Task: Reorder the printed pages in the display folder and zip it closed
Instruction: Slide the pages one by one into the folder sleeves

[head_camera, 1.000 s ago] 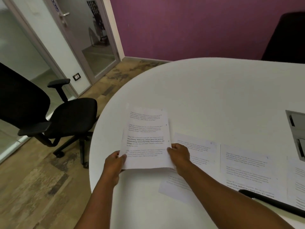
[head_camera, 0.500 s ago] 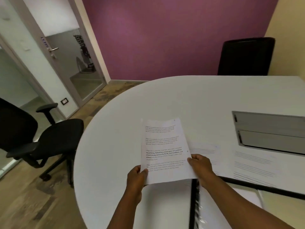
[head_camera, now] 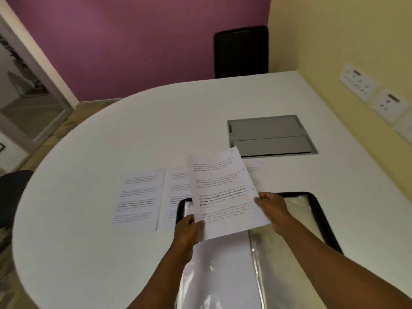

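The printed page [head_camera: 225,192] is held in the air by both hands, above the open display folder [head_camera: 321,221]. The left hand [head_camera: 188,228] pinches the lower left edge of the page, with the thumb on the printed face and the other fingers hidden behind the sheet. The right hand [head_camera: 273,208] pinches the lower right edge in the same way, its thumb on top of the paper. The page is tilted, its top corner leaning to the right, and the text on it faces the camera. Under the hands the folder lies flat on the white table [head_camera: 89,219], with a black zipper border and shiny clear sleeves [head_camera: 289,270] inside. Left of the folder two more printed sheets [head_camera: 142,199] lie side by side on the table, and one of them is partly under the folder's far left corner. Behind the held page a grey cable hatch [head_camera: 269,136] is set in the table top. A black chair [head_camera: 242,52] stands at the far side, against the purple wall.
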Action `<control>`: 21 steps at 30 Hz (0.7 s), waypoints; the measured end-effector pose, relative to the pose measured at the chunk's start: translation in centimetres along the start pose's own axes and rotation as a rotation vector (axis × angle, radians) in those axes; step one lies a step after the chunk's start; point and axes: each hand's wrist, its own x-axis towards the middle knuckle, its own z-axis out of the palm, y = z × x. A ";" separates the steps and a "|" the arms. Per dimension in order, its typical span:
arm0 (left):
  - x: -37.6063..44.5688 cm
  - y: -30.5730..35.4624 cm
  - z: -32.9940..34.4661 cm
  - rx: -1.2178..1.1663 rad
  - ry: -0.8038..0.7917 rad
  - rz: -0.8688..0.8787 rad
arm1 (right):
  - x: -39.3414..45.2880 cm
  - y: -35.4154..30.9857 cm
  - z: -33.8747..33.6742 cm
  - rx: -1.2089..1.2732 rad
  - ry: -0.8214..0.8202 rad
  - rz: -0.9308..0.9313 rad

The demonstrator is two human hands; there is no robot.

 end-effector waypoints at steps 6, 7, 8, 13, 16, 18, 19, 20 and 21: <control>-0.9 -1.3 7.4 0.086 -0.127 -0.012 | 1.4 3.3 -7.7 0.049 0.036 0.063; -0.9 -1.5 8.4 0.105 -0.140 -0.020 | 1.7 3.6 -8.8 0.047 0.022 0.065; -1.0 -1.6 9.3 0.122 -0.157 -0.026 | 1.9 3.8 -9.8 0.042 0.003 0.063; -1.4 -2.3 13.4 0.182 -0.247 -0.051 | 3.9 4.4 -13.8 0.050 -0.023 0.075; -1.1 -2.4 15.2 0.192 -0.274 -0.073 | 5.7 4.4 -15.5 0.076 0.023 0.101; -0.8 -2.6 16.1 0.218 -0.289 -0.086 | 6.8 4.4 -16.4 0.072 0.047 0.116; -0.6 -2.7 16.5 0.234 -0.292 -0.084 | 7.3 4.3 -16.8 0.065 0.053 0.118; -0.4 -2.7 16.9 0.246 -0.292 -0.071 | 7.7 4.1 -17.2 0.058 0.063 0.111; -0.2 -2.6 17.3 0.277 -0.280 -0.040 | 8.2 3.8 -17.5 0.058 0.085 0.099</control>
